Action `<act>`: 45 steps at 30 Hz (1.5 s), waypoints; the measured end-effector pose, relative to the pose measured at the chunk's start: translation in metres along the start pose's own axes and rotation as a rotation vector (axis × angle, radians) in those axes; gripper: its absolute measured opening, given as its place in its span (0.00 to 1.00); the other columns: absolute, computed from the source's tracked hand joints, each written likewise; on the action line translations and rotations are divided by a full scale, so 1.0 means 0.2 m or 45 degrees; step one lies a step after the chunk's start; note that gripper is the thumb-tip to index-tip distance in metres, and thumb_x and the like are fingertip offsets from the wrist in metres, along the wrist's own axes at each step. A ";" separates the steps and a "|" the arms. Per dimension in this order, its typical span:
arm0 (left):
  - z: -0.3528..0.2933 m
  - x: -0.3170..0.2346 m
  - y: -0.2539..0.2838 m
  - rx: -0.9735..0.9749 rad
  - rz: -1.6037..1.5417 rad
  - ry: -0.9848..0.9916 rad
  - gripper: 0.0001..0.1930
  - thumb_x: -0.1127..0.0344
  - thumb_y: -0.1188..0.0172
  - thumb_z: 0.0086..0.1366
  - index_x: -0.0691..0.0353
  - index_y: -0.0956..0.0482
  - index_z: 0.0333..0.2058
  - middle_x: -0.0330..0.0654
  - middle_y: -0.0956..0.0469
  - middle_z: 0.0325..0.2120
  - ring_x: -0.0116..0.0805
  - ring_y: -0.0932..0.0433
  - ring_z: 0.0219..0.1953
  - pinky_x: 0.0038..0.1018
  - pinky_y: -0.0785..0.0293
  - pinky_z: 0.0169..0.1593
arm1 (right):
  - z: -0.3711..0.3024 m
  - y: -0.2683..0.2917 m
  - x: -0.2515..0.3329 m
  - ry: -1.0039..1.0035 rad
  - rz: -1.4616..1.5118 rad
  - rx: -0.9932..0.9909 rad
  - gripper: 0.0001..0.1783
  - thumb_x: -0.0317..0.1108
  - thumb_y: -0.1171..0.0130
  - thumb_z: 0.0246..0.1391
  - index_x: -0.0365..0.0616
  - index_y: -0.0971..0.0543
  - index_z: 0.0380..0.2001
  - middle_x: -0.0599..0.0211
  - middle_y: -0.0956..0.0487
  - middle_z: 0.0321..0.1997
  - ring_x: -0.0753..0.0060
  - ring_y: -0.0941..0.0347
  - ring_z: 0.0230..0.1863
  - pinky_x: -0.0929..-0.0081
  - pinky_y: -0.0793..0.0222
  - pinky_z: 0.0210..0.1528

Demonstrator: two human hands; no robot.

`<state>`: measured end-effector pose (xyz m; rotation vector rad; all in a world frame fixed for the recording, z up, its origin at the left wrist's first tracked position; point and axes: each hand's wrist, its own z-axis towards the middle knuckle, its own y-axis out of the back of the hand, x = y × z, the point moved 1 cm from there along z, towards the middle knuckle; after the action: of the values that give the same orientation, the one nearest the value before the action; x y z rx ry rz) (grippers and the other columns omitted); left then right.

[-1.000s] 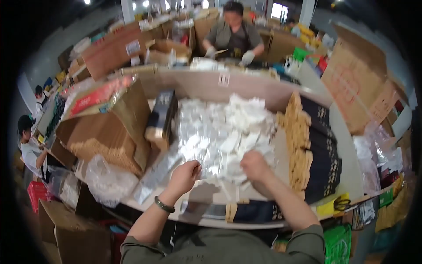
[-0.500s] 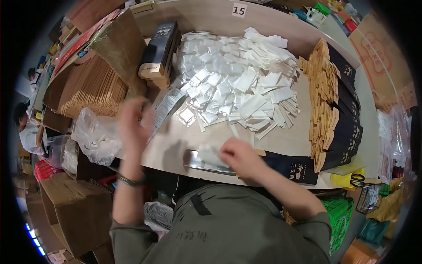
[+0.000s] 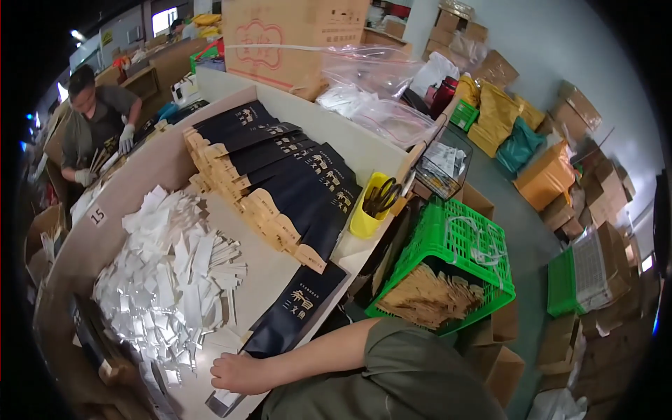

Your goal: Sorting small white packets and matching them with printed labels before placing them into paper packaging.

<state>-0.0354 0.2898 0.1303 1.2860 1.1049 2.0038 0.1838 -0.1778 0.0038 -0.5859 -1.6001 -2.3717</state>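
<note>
My right hand [image 3: 241, 374] is closed at the table's near edge, knuckles up; whatever its fingers hold is hidden. Just below it a glossy flat strip [image 3: 221, 402] shows on the tabletop. Beside the wrist lies a dark blue paper sleeve [image 3: 297, 311] with gold print. My left hand is out of the picture. Beyond my right hand spreads a heap of small white and silvery sachets [image 3: 161, 301]. A fanned row of dark sleeves with tan ends [image 3: 280, 189] lies along the table's right side.
A yellow holder [image 3: 369, 213] with black scissors [image 3: 383, 194] stands at the table's right edge. Below it, a green crate [image 3: 455, 259] holds tan paper pieces. A low partition [image 3: 126, 199] borders the table; a gloved co-worker [image 3: 98, 122] stands beyond it. Cartons [image 3: 584, 280] line the right.
The view has swung to the right, bringing in the green crate, aisle and co-worker. My left hand has left the picture. My right hand stays closed near the table's front edge.
</note>
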 end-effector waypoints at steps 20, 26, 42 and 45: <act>-0.86 0.47 -0.25 -0.261 -0.828 0.851 0.20 0.59 0.54 0.74 0.71 0.28 0.53 0.57 0.31 0.57 0.40 0.26 0.55 0.32 0.24 0.52 | -0.08 1.54 0.29 0.959 0.298 -0.875 0.09 0.32 0.39 0.40 0.40 0.28 0.22 0.58 0.28 0.30 0.57 0.31 0.29 0.58 0.35 0.29; -0.93 -1.00 0.12 -0.348 -1.825 1.326 0.17 0.63 0.45 0.71 0.62 0.25 0.55 0.38 0.23 0.48 0.28 0.29 0.51 0.27 0.34 0.55 | -0.23 0.68 -0.08 -0.115 0.374 -0.063 0.18 0.31 0.35 0.47 0.39 0.26 0.41 0.49 0.27 0.51 0.44 0.30 0.53 0.57 0.32 0.55; -0.29 -1.93 0.54 0.188 -1.901 0.189 0.07 0.74 0.33 0.55 0.63 0.19 0.34 0.42 0.23 0.33 0.37 0.21 0.35 0.29 0.24 0.39 | -0.21 0.32 -0.10 0.024 0.075 0.270 0.25 0.37 0.28 0.38 0.39 0.24 0.40 0.49 0.31 0.58 0.46 0.36 0.61 0.55 0.38 0.60; -0.33 -1.88 0.51 0.046 -1.575 0.638 0.08 0.76 0.33 0.55 0.65 0.17 0.35 0.44 0.22 0.37 0.37 0.19 0.36 0.29 0.23 0.42 | -0.21 0.32 -0.10 -0.049 -0.005 0.244 0.27 0.38 0.27 0.36 0.39 0.24 0.41 0.49 0.31 0.58 0.47 0.36 0.60 0.54 0.38 0.60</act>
<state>0.0633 -0.0761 0.0156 -0.0687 1.5883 1.2854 0.2184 -0.2423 0.0357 -0.5918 -1.8198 -2.1886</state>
